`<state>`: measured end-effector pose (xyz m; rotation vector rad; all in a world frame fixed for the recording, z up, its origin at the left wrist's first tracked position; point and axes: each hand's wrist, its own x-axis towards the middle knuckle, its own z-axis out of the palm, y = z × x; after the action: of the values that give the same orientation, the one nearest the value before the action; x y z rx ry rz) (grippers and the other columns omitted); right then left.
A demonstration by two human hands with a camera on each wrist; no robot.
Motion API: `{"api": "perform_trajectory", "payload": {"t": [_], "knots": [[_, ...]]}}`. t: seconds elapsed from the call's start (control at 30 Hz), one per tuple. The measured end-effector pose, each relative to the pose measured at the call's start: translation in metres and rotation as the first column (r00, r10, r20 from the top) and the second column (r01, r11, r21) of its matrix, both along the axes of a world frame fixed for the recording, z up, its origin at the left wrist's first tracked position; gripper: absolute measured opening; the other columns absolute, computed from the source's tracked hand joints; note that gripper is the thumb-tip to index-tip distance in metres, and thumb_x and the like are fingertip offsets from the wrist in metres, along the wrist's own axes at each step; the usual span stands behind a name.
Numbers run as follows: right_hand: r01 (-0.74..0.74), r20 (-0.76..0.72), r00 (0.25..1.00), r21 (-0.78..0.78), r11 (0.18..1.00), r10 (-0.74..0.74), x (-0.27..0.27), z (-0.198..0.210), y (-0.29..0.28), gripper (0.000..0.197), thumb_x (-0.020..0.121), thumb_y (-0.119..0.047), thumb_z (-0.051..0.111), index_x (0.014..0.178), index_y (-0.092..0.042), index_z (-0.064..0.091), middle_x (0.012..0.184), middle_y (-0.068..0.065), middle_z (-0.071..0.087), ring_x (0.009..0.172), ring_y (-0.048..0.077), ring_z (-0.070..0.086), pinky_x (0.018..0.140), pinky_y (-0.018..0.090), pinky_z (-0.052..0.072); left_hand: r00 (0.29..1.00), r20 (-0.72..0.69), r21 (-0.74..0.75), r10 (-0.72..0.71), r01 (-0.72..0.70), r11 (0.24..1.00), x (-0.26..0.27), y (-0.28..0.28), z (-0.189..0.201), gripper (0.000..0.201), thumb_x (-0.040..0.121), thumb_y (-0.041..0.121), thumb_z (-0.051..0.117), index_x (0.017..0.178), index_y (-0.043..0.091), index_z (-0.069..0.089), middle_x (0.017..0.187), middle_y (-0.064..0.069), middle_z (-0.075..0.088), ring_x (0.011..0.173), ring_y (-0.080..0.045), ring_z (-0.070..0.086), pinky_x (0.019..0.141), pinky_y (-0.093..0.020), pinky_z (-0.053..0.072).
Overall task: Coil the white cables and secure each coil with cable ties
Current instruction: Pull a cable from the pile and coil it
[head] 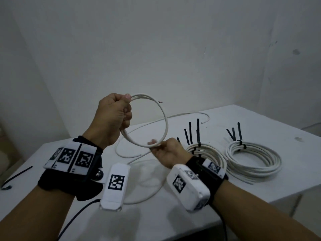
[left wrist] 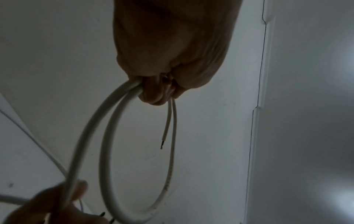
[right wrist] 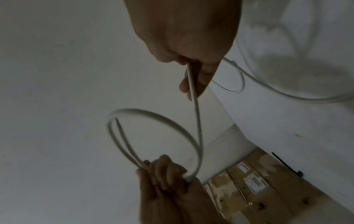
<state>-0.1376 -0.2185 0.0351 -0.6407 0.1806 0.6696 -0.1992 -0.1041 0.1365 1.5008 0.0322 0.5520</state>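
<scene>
A white cable (head: 165,119) is wound into a small loop of two or three turns, held up above the table. My left hand (head: 126,110) grips the loop's upper left side in a fist; the cable's bare end (left wrist: 162,144) sticks out past it. My right hand (head: 154,145) pinches the cable at the loop's bottom, where the loose tail (head: 139,132) runs off onto the table. In the left wrist view the loop (left wrist: 104,151) hangs from my left hand (left wrist: 162,92). The right wrist view shows the strand (right wrist: 197,121) leaving my right hand (right wrist: 191,81).
Two finished white coils (head: 210,153) (head: 255,160), each bound with black cable ties, lie on the white table (head: 271,122) to the right. A loose black tie (head: 17,174) lies at the table's left edge. Cardboard boxes (right wrist: 258,181) stand beside the table.
</scene>
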Motion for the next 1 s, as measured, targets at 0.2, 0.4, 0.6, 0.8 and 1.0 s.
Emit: {"api": "perform_trajectory", "payload": {"t": [0.2, 0.4, 0.6, 0.8, 1.0], "knots": [[-0.145, 0.189, 0.964, -0.222, 0.964, 0.189, 0.009, 0.03, -0.026, 0.026, 0.103, -0.016, 0.028, 0.081, -0.009, 0.039, 0.039, 0.003, 0.036, 0.027, 0.015, 0.037, 0.039, 0.022, 0.049, 0.993, -0.115, -0.06, 0.033, -0.04, 0.997, -0.013, 0.034, -0.012, 0.025, 0.1, 0.011, 0.047, 0.076, 0.013, 0.043, 0.044, 0.008, 0.036, 0.034, -0.003, 0.028, 0.032, -0.012, 0.021], [-0.013, 0.529, 0.813, -0.403, 0.915, 0.245, 0.004, 0.052, -0.053, 0.023, 0.098, -0.006, 0.04, 0.113, 0.001, 0.056, 0.055, 0.002, 0.045, 0.039, 0.01, 0.042, 0.046, 0.025, 0.05, 0.986, -0.164, -0.066, 0.002, -0.013, 0.998, -0.01, 0.026, -0.027, 0.022, 0.1, 0.012, 0.048, 0.078, 0.012, 0.044, 0.047, 0.006, 0.036, 0.034, -0.004, 0.028, 0.033, -0.012, 0.02], [0.171, 0.722, 0.602, -0.533, 0.829, 0.34, -0.014, 0.06, -0.065, 0.023, 0.098, -0.009, 0.045, 0.11, -0.009, 0.064, 0.08, 0.004, 0.062, 0.062, 0.013, 0.057, 0.046, 0.024, 0.048, 0.988, -0.137, -0.085, -0.077, 0.065, 0.994, -0.005, 0.009, -0.029, 0.024, 0.1, 0.014, 0.048, 0.077, 0.014, 0.042, 0.048, 0.006, 0.036, 0.037, -0.004, 0.027, 0.034, -0.013, 0.019], [0.277, 0.756, 0.631, -0.429, 0.86, 0.174, -0.026, 0.051, -0.06, 0.018, 0.097, -0.008, 0.046, 0.104, -0.008, 0.063, 0.084, 0.006, 0.065, 0.073, 0.016, 0.059, 0.051, 0.027, 0.053, 0.994, -0.103, -0.039, -0.04, 0.036, 0.999, -0.003, 0.0, -0.026, 0.025, 0.1, 0.014, 0.048, 0.075, 0.013, 0.043, 0.05, 0.004, 0.036, 0.037, -0.005, 0.028, 0.034, -0.013, 0.021], [0.053, 0.509, 0.857, -0.243, 0.968, 0.081, -0.013, 0.052, -0.06, 0.027, 0.089, 0.001, 0.036, 0.097, -0.003, 0.062, 0.061, -0.001, 0.047, 0.047, 0.009, 0.036, 0.04, 0.019, 0.03, 0.988, -0.15, 0.098, -0.035, 0.051, 0.994, -0.005, -0.006, -0.043, 0.025, 0.099, 0.016, 0.05, 0.076, 0.012, 0.044, 0.051, 0.004, 0.038, 0.041, -0.007, 0.029, 0.037, -0.016, 0.022]]}}
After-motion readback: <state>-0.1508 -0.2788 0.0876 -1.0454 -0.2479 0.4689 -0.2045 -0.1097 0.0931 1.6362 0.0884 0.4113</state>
